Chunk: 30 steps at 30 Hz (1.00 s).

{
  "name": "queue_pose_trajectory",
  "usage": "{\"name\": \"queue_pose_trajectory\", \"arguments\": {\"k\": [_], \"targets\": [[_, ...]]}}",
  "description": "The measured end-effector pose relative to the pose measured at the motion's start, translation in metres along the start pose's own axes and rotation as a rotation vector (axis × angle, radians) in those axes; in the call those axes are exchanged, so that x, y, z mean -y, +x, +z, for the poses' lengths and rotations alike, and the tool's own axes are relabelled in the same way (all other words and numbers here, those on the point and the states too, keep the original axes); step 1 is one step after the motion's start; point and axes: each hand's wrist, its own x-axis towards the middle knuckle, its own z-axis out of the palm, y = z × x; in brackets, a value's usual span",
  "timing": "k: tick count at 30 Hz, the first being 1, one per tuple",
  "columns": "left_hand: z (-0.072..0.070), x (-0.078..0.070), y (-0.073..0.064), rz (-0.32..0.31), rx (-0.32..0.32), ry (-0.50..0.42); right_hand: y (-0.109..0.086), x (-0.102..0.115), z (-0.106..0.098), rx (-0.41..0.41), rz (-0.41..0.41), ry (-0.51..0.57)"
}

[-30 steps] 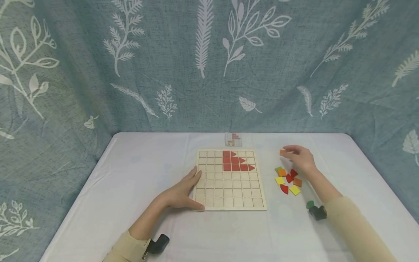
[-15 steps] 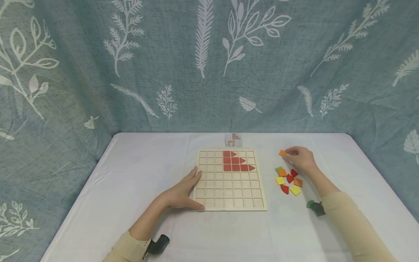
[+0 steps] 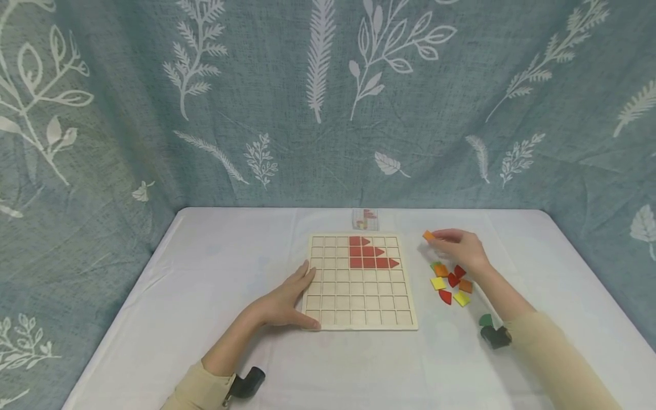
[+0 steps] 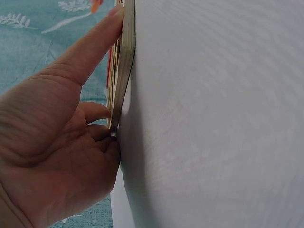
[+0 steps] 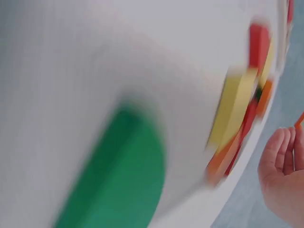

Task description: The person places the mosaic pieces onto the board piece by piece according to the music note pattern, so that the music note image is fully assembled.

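A square wooden grid board [image 3: 359, 304] lies on the table, with red square and pointed pieces [image 3: 369, 263] set in its upper right cells. My left hand [image 3: 282, 302] rests against its left side, the outstretched thumb at the near-left corner. The left wrist view shows this thumb [image 4: 95, 50] along the board edge [image 4: 124, 61]. To the right of the board my right hand [image 3: 463, 250] pinches an orange tile [image 3: 428, 235] by its fingertips, above the table. Only a sliver of this orange tile [image 5: 300, 121] shows in the right wrist view.
Loose pieces lie right of the board: yellow tiles [image 3: 438, 283], orange tiles [image 3: 466, 286], red quarter-round pieces [image 3: 445, 296] and a bit of green. A green rounded piece [image 3: 485, 320] lies nearer, by the right wrist camera [image 3: 496, 337]. Behind the board stands a small picture card [image 3: 365, 219].
My right hand has moved a little left, toward the board, with the orange tile, which has turned in the fingertips. The left hand and the board stay where they were.
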Motion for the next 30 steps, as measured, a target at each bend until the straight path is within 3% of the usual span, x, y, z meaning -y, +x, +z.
{"name": "queue_pose_trajectory", "arguments": {"k": [6,12,22,27,30], "targets": [[-0.001,-0.001,-0.001,0.002,0.000,0.008,-0.011,0.015,0.023,0.088,-0.044,0.104],[-0.001,-0.001,-0.001,0.000,-0.004,0.015,-0.020,0.028,0.050,0.162,-0.080,0.132],[-0.002,0.000,0.000,0.012,0.003,0.007,-0.028,0.045,0.095,0.218,-0.309,-0.151],[-0.002,0.001,0.000,0.018,0.008,0.016,-0.028,0.052,0.107,0.235,-0.419,-0.211],[-0.002,0.000,0.000,0.018,0.014,0.008,-0.029,0.055,0.112,0.242,-0.441,-0.238]]}}
